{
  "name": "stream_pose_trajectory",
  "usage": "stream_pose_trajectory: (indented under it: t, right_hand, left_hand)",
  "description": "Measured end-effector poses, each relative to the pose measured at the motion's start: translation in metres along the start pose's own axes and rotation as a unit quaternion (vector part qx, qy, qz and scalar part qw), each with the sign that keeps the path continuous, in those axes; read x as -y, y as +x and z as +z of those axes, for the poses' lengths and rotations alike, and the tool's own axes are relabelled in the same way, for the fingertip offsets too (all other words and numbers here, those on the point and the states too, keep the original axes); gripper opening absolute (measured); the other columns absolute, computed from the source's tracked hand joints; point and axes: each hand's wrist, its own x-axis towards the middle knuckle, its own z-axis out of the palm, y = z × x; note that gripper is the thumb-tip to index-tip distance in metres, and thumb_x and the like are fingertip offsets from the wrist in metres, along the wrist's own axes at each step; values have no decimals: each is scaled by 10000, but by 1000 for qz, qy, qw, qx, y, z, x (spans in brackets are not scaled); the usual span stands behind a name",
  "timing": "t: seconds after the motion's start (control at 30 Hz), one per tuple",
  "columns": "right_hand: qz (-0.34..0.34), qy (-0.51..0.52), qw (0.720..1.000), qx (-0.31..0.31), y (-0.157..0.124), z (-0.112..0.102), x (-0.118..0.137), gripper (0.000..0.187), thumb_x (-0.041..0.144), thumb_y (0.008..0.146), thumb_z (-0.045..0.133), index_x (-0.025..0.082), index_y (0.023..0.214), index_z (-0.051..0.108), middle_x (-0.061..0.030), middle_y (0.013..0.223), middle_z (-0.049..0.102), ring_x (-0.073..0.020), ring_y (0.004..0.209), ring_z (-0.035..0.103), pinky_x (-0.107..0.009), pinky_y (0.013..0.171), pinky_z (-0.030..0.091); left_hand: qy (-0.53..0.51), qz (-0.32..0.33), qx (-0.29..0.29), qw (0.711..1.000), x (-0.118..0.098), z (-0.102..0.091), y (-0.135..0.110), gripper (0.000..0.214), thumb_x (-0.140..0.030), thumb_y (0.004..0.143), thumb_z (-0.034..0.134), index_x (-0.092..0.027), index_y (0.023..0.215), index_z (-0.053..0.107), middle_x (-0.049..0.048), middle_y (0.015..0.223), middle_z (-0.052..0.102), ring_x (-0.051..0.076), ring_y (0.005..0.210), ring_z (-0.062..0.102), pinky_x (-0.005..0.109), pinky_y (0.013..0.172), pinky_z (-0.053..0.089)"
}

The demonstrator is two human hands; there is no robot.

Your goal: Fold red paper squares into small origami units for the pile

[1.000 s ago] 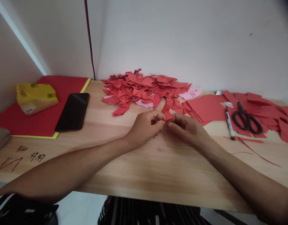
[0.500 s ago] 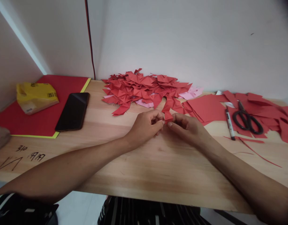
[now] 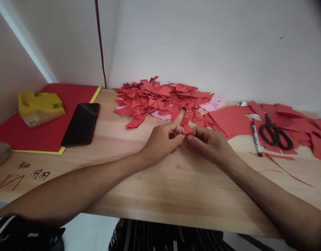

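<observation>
A small folded red paper piece [image 3: 187, 129] is pinched between my two hands above the wooden table. My left hand [image 3: 165, 137] is closed, its thumb and forefinger on the paper's lower left edge. From the other side my right hand [image 3: 209, 141] grips the same paper with thumb and curled fingers. The fingertips nearly meet and cover the paper's lower edge. Just behind them, against the wall, lies a heap of folded red paper pieces [image 3: 155, 97] with pointed tips and some pink ones among them.
Right of the heap are flat red sheets [image 3: 230, 120], a marker [image 3: 256, 138], black-handled scissors [image 3: 274, 134] and red offcuts [image 3: 301, 122]. On the left, a phone [image 3: 81, 124] rests partly on a large red sheet [image 3: 79, 92], near a yellow packet [image 3: 41, 108]. A co-worker's hand [image 3: 0, 153] shows at the left edge.
Both hands stay in nearly the same place, still pinching the folded red paper. The paper has shifted very slightly between the fingertips. The other objects have not moved.
</observation>
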Motion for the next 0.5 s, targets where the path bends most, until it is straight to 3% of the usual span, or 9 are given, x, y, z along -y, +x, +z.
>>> stream_pose_trajectory:
  t: [0.27,0.5]
  right_hand:
    - [-7,-22,1000,11,0,-4,0,282,404,868,534,200,674,517,29,617,421,-112,558,351,-269,507,265]
    - [12,-17,1000,1,0,-1,0,274,426,838,579,190,703,546,21,622,443,-111,564,370,-259,495,279]
  left_hand:
    - [-29,-36,3,999,-3,0,1,35,-135,808,517,-161,795,537,-26,642,589,60,465,537,171,435,446]
    - [-23,-26,8,999,0,0,1,71,-109,814,513,-154,766,540,-28,622,588,58,468,544,167,450,462]
